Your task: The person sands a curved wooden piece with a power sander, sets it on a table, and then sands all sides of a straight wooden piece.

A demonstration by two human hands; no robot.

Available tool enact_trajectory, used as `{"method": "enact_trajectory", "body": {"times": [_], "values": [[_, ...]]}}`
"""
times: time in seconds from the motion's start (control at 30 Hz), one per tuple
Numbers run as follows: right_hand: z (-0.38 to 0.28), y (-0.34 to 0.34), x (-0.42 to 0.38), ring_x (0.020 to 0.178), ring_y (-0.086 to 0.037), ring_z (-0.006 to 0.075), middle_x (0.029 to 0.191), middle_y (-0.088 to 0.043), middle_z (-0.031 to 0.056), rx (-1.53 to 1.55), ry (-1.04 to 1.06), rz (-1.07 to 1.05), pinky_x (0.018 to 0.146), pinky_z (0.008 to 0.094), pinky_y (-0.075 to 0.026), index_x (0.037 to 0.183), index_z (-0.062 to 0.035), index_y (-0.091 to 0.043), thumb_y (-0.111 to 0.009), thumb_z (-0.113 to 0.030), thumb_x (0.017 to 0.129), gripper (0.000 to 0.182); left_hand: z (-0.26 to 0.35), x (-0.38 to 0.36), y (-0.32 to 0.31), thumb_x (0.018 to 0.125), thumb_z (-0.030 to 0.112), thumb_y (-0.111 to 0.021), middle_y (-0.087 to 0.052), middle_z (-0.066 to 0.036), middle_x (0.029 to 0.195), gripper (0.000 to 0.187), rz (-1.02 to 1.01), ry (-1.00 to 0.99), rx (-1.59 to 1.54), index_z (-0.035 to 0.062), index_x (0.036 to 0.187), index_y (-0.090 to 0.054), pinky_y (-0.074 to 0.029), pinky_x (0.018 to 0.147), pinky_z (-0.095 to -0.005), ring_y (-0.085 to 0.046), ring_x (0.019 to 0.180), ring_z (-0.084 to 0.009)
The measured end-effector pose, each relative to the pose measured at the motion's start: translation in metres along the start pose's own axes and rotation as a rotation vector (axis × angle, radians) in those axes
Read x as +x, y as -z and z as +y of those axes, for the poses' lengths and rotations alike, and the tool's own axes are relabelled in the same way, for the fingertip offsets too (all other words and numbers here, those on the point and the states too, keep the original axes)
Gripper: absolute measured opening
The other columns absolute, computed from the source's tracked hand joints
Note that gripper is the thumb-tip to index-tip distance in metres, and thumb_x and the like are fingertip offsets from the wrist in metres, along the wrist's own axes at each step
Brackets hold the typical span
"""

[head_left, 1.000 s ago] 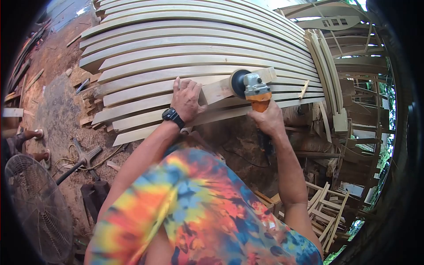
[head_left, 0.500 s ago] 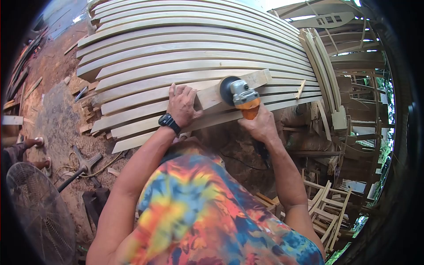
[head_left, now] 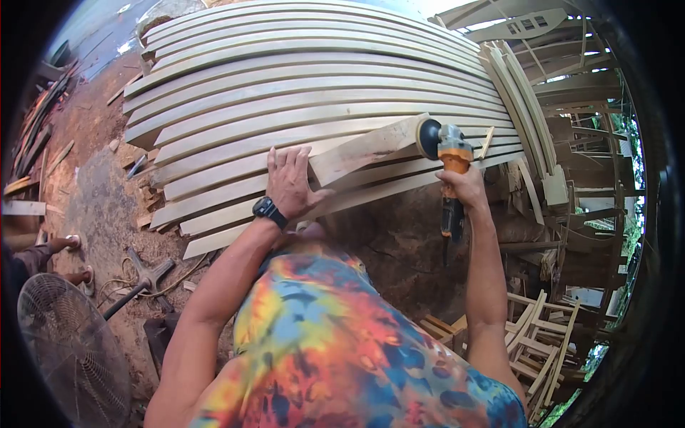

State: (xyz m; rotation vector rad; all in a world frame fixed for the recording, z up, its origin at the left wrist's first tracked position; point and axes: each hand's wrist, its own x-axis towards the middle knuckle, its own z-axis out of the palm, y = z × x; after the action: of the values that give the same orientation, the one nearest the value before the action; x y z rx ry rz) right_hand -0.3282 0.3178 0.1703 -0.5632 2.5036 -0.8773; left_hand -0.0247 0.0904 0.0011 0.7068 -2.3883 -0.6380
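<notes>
At frame centre, the left hand [head_left: 289, 182] is pinning a wooden slat [head_left: 364, 148] while the right hand [head_left: 464, 187], gripping an angle grinder [head_left: 444, 146], is sanding its far end.

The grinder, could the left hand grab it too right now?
Probably not: the left hand is pressed flat on the wood piece, and the grinder sits at its far end in the right hand.

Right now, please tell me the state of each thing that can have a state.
left hand: flat on the near end of the wood piece
right hand: closed around the grinder
grinder: disc against the far end of the wood piece
wood piece: lying tilted across the curved slats
fan: blades not discernible
</notes>
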Motion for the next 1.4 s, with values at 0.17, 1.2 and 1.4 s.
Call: {"method": "enact_trajectory", "body": {"times": [0.17,1.2,1.4], "values": [[0.0,0.001,-0.014,0.074,-0.067,0.0132,0.088,-0.07,0.0039,0.133,-0.009,-0.015,0.066,0.0321,-0.055,0.107,0.0011,-0.072,-0.091,-0.02,0.076,0.042,-0.004,0.003,0.003,0.064,0.037,-0.09,-0.062,-0.014,0.122,0.077,-0.079,-0.017,-0.028,0.0037,0.128,-0.062,-0.023,0.125,-0.0617,-0.055,0.124,-0.0351],[-0.065,-0.055,-0.035,0.078,-0.072,0.019,0.091,-0.075,0.0112,-0.196,0.098,-0.239,0.076,0.035,-0.058,0.114,0.0044,-0.07,-0.087,-0.026,0.076,0.052,-0.034,-0.024,0.038,0.055,0.023,-0.087,-0.065,-0.013,0.125,0.085,-0.047,-0.026,-0.08,0.0066,0.133,-0.057,-0.026,0.125,-0.0578,-0.058,0.124,-0.037],[-0.076,-0.067,-0.047,0.101,-0.075,0.0334,0.107,-0.076,0.0218,-0.322,0.165,-0.185,0.092,0.0413,-0.058,0.119,0.005,-0.067,-0.086,-0.032,0.073,0.062,-0.032,-0.025,0.039,0.056,0.023,-0.088,-0.065,-0.015,0.127,0.085,-0.062,-0.009,-0.09,0.006,0.135,-0.057,-0.025,0.126,-0.0586,-0.058,0.127,-0.0368]]}}
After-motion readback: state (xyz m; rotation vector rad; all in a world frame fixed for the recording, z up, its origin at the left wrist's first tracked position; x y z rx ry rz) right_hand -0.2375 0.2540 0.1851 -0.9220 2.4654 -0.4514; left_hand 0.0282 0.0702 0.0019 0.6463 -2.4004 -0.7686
